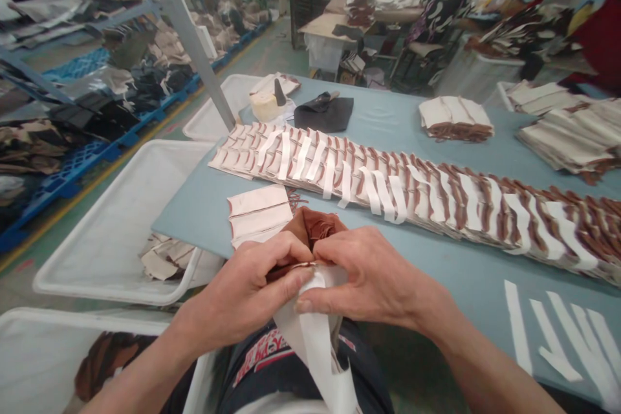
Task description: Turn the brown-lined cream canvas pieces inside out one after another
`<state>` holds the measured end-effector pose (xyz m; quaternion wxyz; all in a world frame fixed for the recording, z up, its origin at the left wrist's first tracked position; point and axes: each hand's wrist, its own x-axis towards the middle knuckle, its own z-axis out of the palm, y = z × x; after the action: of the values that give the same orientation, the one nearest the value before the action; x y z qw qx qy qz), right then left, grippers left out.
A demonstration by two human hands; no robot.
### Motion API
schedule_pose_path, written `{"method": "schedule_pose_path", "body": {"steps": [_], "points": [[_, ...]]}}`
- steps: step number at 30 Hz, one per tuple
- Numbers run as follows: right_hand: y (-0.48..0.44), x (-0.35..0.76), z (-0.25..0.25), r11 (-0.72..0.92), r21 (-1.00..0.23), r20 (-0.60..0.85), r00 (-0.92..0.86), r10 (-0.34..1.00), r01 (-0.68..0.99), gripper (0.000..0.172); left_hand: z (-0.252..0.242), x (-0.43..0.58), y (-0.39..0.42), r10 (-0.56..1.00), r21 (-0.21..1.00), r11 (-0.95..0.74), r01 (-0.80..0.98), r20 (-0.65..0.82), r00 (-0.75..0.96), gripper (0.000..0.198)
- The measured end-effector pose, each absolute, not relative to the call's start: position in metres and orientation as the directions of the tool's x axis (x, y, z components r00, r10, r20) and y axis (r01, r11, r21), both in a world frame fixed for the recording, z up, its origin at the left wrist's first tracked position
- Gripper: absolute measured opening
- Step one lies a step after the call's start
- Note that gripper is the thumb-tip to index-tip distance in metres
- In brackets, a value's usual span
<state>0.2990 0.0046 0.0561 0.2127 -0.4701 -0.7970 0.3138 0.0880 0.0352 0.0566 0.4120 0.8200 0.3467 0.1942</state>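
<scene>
My left hand [247, 291] and my right hand [369, 278] meet at the near edge of the blue table [436, 265]. Both are closed on a brown leather piece [315, 226] with frayed threads, pinching its edge. A white tape strip [317, 336] runs from between my fingers down over my lap. Just beyond the hands lie a few cream pieces [259, 213] stacked flat. A long overlapping row of brown and cream pieces with white strips [412, 191] stretches across the table from left to right.
Loose white strips [557, 336] lie at the near right. Stacks of cream pieces [456, 119] sit farther back, with a dark cloth [324, 113] and a glue pot [266, 103]. White trays [116, 233] stand left; one holds scraps. Racks of material [72, 77] line the left aisle. Other people work behind.
</scene>
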Motion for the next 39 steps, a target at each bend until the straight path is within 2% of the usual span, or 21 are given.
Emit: {"method": "schedule_pose_path", "body": {"steps": [4, 9, 12, 16, 21, 23, 25, 28, 30, 33, 34, 36, 39], "points": [[0.000, 0.308, 0.056, 0.274, -0.838, 0.014, -0.484, 0.875, 0.472, 0.057, 0.050, 0.086, 0.036, 0.665, 0.772, -0.537, 0.341, 0.139, 0.733, 0.010], [-0.007, 0.309, 0.049, 0.007, -0.988, -0.071, -0.495, 0.866, 0.154, 0.062, 0.043, 0.084, 0.039, 0.484, 0.718, -0.685, 0.124, 0.321, 0.814, 0.023], [-0.010, 0.305, 0.047, -0.143, -0.990, -0.132, -0.501, 0.855, 0.018, 0.064, 0.038, 0.082, 0.043, 0.371, 0.623, -0.782, 0.020, 0.439, 0.818, 0.031], [-0.012, 0.301, 0.044, -0.216, -0.976, -0.174, -0.477, 0.862, -0.035, 0.066, 0.030, 0.079, 0.048, 0.346, 0.558, -0.829, 0.035, 0.465, 0.815, 0.035], [-0.014, 0.296, 0.032, -0.359, -0.920, -0.247, -0.477, 0.843, -0.158, 0.056, 0.016, 0.079, 0.050, 0.321, 0.448, -0.892, 0.066, 0.524, 0.789, 0.032], [-0.016, 0.295, 0.030, -0.368, -0.916, -0.257, -0.471, 0.844, -0.161, 0.055, 0.013, 0.080, 0.047, 0.318, 0.411, -0.907, 0.088, 0.533, 0.784, 0.030], [-0.017, 0.296, 0.031, -0.297, -0.950, -0.229, -0.444, 0.866, -0.090, 0.055, 0.014, 0.083, 0.044, 0.320, 0.437, -0.898, 0.061, 0.551, 0.771, 0.033], [-0.019, 0.302, 0.037, -0.056, -0.994, -0.088, -0.390, 0.917, 0.091, 0.054, 0.025, 0.085, 0.040, 0.381, 0.568, -0.823, 0.011, 0.536, 0.754, 0.044], [-0.019, 0.307, 0.042, 0.109, -0.973, 0.023, -0.382, 0.924, 0.205, 0.050, 0.038, 0.084, 0.041, 0.480, 0.693, -0.717, 0.071, 0.417, 0.772, 0.046], [-0.020, 0.315, 0.050, 0.302, -0.885, 0.136, -0.423, 0.896, 0.355, 0.043, 0.060, 0.084, 0.051, 0.544, 0.841, -0.510, 0.181, 0.152, 0.825, 0.027], [-0.021, 0.316, 0.053, 0.362, -0.848, 0.170, -0.447, 0.878, 0.387, 0.040, 0.066, 0.085, 0.055, 0.530, 0.862, -0.467, 0.197, 0.095, 0.843, 0.025], [-0.023, 0.318, 0.059, 0.464, -0.771, 0.222, -0.498, 0.838, 0.436, 0.036, 0.073, 0.088, 0.064, 0.440, 0.880, -0.437, 0.186, 0.029, 0.898, 0.035], [-0.027, 0.319, 0.068, 0.560, -0.654, 0.249, -0.554, 0.794, 0.509, 0.032, 0.074, 0.093, 0.071, 0.266, 0.887, -0.449, 0.106, 0.019, 0.964, 0.041]]}}
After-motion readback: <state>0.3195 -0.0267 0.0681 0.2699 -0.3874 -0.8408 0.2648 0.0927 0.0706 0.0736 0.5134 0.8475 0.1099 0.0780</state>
